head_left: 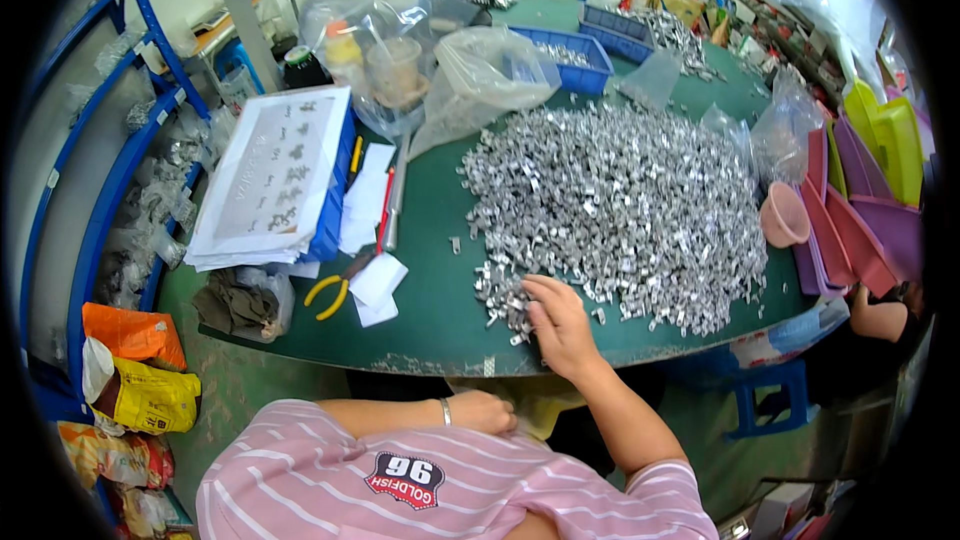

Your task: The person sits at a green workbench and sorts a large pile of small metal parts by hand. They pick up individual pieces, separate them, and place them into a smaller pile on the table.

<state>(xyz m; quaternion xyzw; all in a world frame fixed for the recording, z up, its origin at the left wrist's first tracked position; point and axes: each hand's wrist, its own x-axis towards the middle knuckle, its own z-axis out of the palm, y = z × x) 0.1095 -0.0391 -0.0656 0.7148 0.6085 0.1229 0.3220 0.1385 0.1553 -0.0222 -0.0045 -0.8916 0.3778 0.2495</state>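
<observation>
A broad heap of small silvery metal clips (630, 210) covers the right half of the green table. At its near left edge lies a smaller cluster of the same parts (497, 292). My right hand (562, 328) rests against this cluster, fingers stretched over it and thumb apart; it is open, with nothing visibly held. Just off the table's front edge, near my body, is my left hand (482, 412), a metal bracelet at its wrist. Its fingers are curled inward, and whatever is in them is hidden. One loose clip (455, 245) lies left of the heap.
Yellow-handled pliers (330, 298), papers (378, 285) and a blue bin topped with a printed sheet (270, 175) lie left. Clear plastic bags (490, 75) and blue bins (570, 60) stand behind. Coloured trays (850, 230) and a pink cup (784, 215) are right. Blue shelving (105, 165) stands far left.
</observation>
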